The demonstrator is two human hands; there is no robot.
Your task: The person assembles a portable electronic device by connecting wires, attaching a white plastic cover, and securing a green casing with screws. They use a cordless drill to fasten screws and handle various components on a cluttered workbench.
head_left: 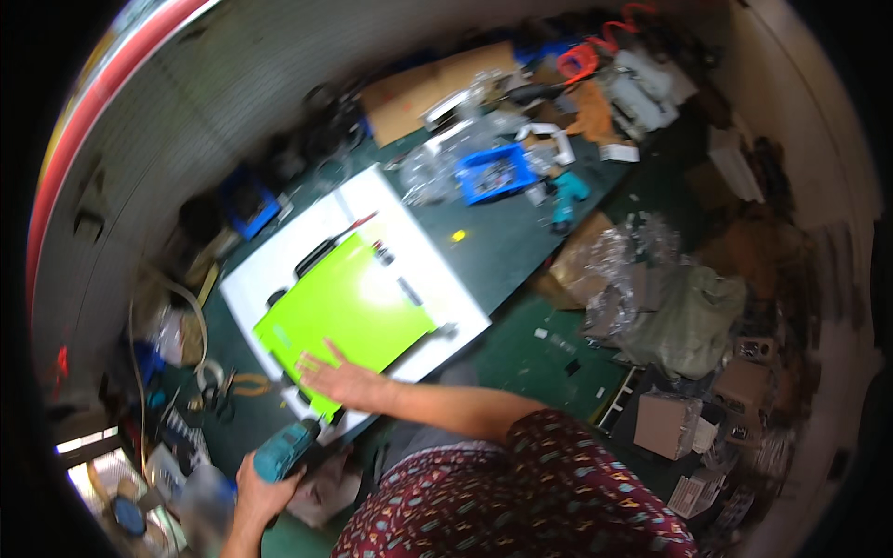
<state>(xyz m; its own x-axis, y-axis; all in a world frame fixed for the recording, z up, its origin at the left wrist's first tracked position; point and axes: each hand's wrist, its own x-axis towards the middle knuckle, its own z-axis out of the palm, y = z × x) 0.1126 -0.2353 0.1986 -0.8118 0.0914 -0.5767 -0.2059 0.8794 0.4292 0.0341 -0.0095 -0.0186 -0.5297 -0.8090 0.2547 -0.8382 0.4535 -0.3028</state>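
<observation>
My left hand (260,491) is wrapped round a teal cordless drill (284,453). The drill's nose points at the near left corner of a bright green panel (358,312); I cannot tell whether its tip touches. Fingers spread, my right hand (342,383) lies on the panel's near part. Beneath the panel is a larger white board (456,307), set at a slant on the dark green table. A black handle-like part (316,258) shows at the panel's far left edge. Small dark pieces (409,291) lie along its right side.
Pliers with orange handles (249,384) lie left of the board. A blue bin (498,173) of small parts, a second teal power tool (567,197) and clear plastic bags (433,172) crowd the far side. Boxes (665,423) and a filled sack (693,321) stand at the right.
</observation>
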